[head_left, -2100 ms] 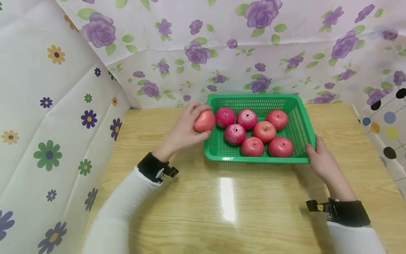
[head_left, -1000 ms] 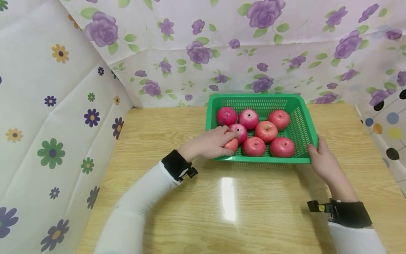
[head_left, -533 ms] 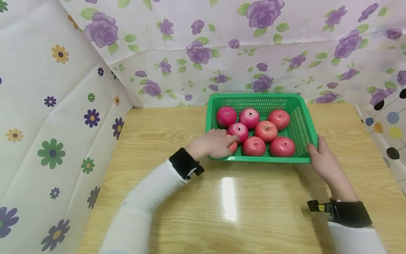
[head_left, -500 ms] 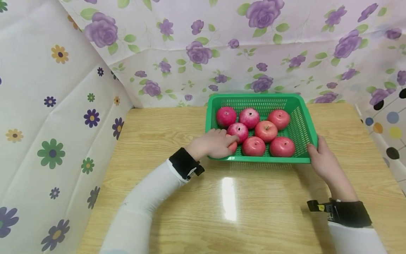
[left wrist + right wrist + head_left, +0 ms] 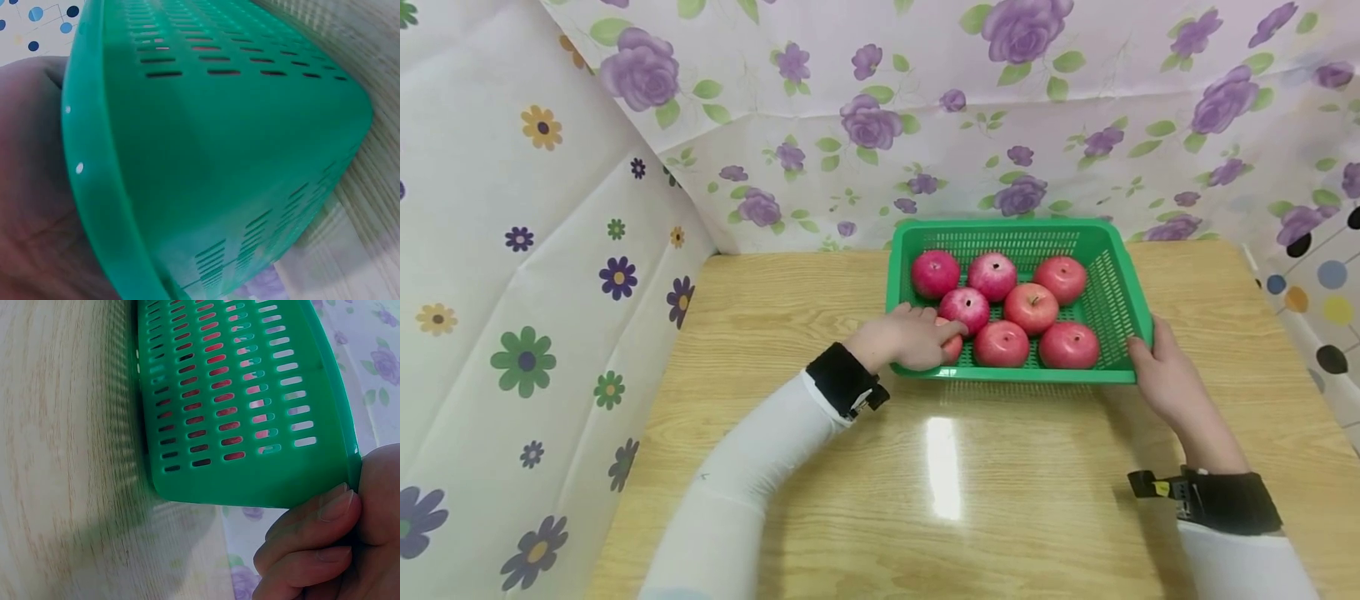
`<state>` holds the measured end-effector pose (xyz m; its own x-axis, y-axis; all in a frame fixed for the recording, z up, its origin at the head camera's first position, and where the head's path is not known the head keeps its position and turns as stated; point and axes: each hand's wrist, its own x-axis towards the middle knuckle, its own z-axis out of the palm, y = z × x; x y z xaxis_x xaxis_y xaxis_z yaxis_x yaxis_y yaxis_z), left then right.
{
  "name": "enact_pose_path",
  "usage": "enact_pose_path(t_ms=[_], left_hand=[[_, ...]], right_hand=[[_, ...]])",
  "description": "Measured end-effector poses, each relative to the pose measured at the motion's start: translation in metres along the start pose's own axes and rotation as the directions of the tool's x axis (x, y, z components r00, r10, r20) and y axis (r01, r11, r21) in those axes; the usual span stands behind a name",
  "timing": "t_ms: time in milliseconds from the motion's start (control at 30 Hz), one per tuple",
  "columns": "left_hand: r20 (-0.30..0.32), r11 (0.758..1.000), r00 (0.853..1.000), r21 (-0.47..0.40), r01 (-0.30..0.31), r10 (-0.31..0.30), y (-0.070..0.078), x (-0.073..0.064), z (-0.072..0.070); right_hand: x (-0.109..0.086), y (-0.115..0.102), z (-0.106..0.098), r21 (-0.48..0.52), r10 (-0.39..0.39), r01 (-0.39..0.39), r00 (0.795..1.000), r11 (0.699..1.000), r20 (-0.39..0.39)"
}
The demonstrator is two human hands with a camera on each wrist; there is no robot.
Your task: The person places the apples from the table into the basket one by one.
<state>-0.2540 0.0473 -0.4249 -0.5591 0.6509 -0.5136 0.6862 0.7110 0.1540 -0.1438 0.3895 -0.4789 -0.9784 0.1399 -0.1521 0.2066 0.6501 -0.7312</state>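
A green plastic basket [image 5: 1022, 375] stands on the table with fruit inside. My left hand [image 5: 917, 337] reaches over its front left corner, fingers curled over a red apple [image 5: 953, 348] that they mostly cover. Beside it are three magenta fruits with streaked skin, one a streaked fruit [image 5: 964, 310] right by my fingertips. Further right lie several red apples, among them a stemmed apple [image 5: 1032, 308]. My right hand [image 5: 1172, 383] grips the basket's rim at the front right corner, with fingers curled beneath the rim in the right wrist view. The left wrist view shows mainly the basket's outer wall [image 5: 206, 131].
The basket is close to the flowered back sheet [image 5: 820, 133]. A daisy-print sheet [image 5: 565, 292] lines the left side and a dotted one [image 5: 1326, 317] the right. The wooden table [image 5: 865, 500] extends in front of the basket.
My left hand has carried the red apple from outside the basket's left side into its front left corner, and stays there over the last half second. My right hand keeps its grip.
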Motion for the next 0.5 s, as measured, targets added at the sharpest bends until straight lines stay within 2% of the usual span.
enact_pose_path(t_ms=[167,267,333,400,433,467,500], left_hand=[[-0.018,1.000,1.000,0.018,0.000,0.001,-0.001,0.001,0.001],[-0.074,0.999,0.997,0.033,-0.024,0.026,-0.003,0.000,0.002],[-0.140,0.999,0.989,0.019,-0.048,0.050,-0.006,-0.004,0.003],[-0.240,0.996,0.967,-0.013,-0.090,0.084,-0.009,-0.008,0.006],[-0.306,0.992,0.947,-0.047,-0.116,0.096,-0.012,-0.010,0.008],[-0.385,0.983,0.917,-0.096,-0.156,0.108,-0.014,-0.013,0.009],[-0.467,0.970,0.878,-0.140,-0.196,0.110,-0.018,-0.016,0.012]], right_hand=[[0.003,0.000,0.000,-0.004,-0.004,0.004,1.000,1.000,0.009],[0.003,0.000,-0.001,-0.006,-0.010,0.010,1.000,1.000,0.014],[0.002,0.003,-0.003,-0.007,-0.015,0.015,1.000,1.000,0.024],[0.002,0.006,-0.007,0.017,-0.025,0.024,0.998,1.000,0.062],[0.002,0.008,-0.011,0.041,-0.026,0.022,0.995,0.999,0.097],[0.001,0.010,-0.016,0.068,-0.026,0.016,0.990,0.998,0.141],[0.001,0.013,-0.022,0.097,-0.026,0.009,0.982,0.995,0.185]])
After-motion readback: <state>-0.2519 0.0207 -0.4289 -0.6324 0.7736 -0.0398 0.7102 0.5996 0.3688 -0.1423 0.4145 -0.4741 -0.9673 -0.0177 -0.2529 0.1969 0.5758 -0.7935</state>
